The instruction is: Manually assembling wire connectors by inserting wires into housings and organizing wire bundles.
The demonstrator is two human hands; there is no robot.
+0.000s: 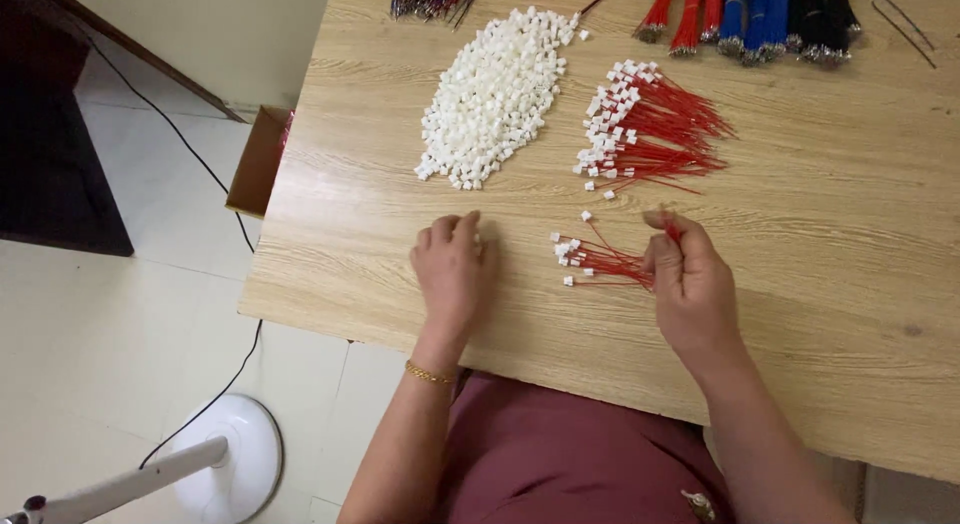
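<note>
My left hand [452,266] rests on the wooden table [820,244], fingers curled over something small and white that I can barely see. My right hand [688,276] pinches a small bundle of red wires [612,263] whose white connector ends fan out to the left. A large heap of white plastic connectors [495,96] lies beyond my left hand. A pile of red wires fitted with white connectors [648,124] lies beyond my right hand.
Bundles of red, blue and black wires [760,19] line the far edge of the table. A cardboard box [258,162] sits on the floor at the table's left. A white fan base [232,454] and a black cable lie on the tiled floor.
</note>
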